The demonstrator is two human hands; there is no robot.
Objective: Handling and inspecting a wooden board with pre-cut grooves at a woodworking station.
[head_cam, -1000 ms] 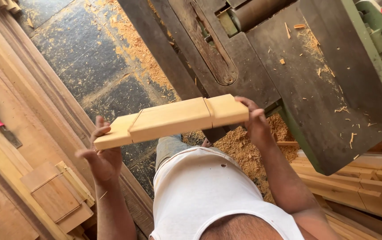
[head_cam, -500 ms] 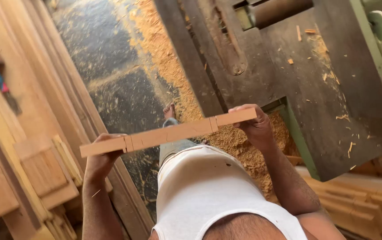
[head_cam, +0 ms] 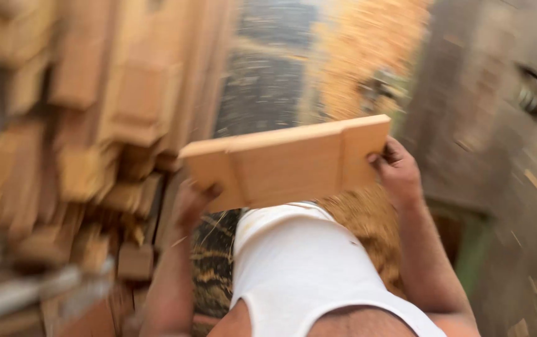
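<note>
Nearest the camera, a white vest covers the person's torso. Above it, the left hand and right hand grip opposite ends of a pale wooden board, fingers closed around its edges, holding it level in the air before the chest. Beyond lie sawdust on the floor, blurred stacked timber at left, and a dark machine at right.

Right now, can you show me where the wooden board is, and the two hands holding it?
wooden board point(head_cam: 287, 163), head view, middle of its flat face.
left hand point(head_cam: 193, 201), head view, fingers gripping the board's left end.
right hand point(head_cam: 396, 171), head view, back of the hand at the right end.
</note>
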